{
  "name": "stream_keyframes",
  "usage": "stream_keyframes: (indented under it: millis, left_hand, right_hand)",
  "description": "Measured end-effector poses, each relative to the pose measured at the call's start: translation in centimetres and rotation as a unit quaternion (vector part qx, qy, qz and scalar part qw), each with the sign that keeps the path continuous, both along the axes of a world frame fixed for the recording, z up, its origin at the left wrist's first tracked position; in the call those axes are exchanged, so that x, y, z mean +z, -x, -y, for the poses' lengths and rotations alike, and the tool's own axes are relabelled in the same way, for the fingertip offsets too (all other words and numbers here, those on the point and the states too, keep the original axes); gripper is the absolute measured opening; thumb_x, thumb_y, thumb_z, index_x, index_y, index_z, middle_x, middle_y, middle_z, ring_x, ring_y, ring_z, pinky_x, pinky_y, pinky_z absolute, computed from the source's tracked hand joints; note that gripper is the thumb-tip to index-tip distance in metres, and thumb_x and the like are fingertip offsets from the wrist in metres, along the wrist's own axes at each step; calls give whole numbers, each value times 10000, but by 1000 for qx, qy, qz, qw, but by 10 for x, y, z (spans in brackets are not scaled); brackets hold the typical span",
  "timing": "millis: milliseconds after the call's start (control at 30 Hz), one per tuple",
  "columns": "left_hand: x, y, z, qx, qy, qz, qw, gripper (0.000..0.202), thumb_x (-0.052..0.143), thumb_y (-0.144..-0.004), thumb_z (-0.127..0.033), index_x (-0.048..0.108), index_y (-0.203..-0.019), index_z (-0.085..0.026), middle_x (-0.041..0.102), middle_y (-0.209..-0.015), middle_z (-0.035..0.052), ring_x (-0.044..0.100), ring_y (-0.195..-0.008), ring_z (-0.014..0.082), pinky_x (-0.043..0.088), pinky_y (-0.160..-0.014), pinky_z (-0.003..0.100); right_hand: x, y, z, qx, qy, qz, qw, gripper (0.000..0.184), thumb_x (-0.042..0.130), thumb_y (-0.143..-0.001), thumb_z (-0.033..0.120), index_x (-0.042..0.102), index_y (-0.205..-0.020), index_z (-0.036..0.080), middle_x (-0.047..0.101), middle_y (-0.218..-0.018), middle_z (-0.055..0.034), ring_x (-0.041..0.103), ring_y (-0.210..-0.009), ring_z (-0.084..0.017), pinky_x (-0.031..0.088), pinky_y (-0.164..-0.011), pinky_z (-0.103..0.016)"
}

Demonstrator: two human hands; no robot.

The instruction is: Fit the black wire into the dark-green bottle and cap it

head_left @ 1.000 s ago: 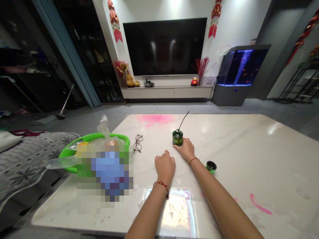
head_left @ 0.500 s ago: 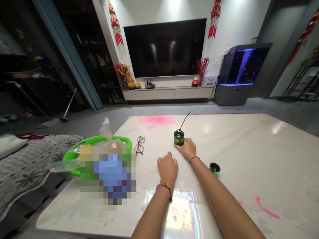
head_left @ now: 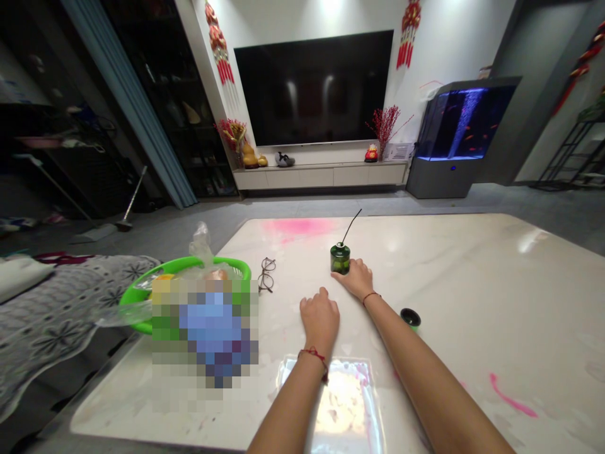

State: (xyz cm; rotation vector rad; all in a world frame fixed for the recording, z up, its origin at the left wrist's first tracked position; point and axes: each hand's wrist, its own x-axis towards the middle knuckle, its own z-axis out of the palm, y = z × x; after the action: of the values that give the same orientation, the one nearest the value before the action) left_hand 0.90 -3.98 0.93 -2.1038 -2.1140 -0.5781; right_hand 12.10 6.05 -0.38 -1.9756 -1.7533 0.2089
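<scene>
A small green glass diffuser bottle (head_left: 339,259) stands upright on the pale tabletop, with one thin black stick (head_left: 351,226) leaning out of its neck. My right hand (head_left: 358,278) grips the lower right of the bottle, thumb in front and fingers behind, partly hidden. Nearer to me, my left hand (head_left: 320,316) rests on the table with its fingers curled in; nothing shows in it. Beside my right forearm lies a round cap (head_left: 410,318), black inside and green outside. Under my left forearm is a shiny clear sheet (head_left: 347,403).
Eyeglasses (head_left: 267,275) lie left of the bottle. A green basket (head_left: 246,272) with plastic bags sits at the table's left, partly blurred out by blocks. Pink stains mark the white table (head_left: 454,265). Beyond are a television (head_left: 314,91) and a fish tank (head_left: 458,126).
The view has shifted very slightly. Both hands and the bottle keep the same places on the table; my right forearm now covers a little more beside the cap.
</scene>
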Motion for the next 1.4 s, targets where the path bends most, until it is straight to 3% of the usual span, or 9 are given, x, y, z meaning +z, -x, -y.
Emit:
stream_keyframes:
  millis: [733, 1400]
  left_hand:
    - [2, -2, -2, -10, 13, 2, 1000, 190, 388, -822, -153, 556, -911, -150, 663, -766, 67, 606, -775, 203, 317, -814, 344]
    - [3, -1, -1, -9, 25, 10, 1000, 198, 386, -826, -154, 556, -926, -143, 667, -781, 69, 605, -785, 198, 319, -834, 338]
  right_hand:
    - [-2, 1, -14, -9, -2, 3, 1000, 531, 569, -704, 589, 581, -1020, 162, 595, -997, -118, 557, -963, -260, 381, -798, -357]
    - [0, 2, -11, -13, -5, -12, 1000, 533, 562, -696, 579, 581, -1014, 151, 593, -1007, -123, 557, -975, -263, 385, -823, -344]
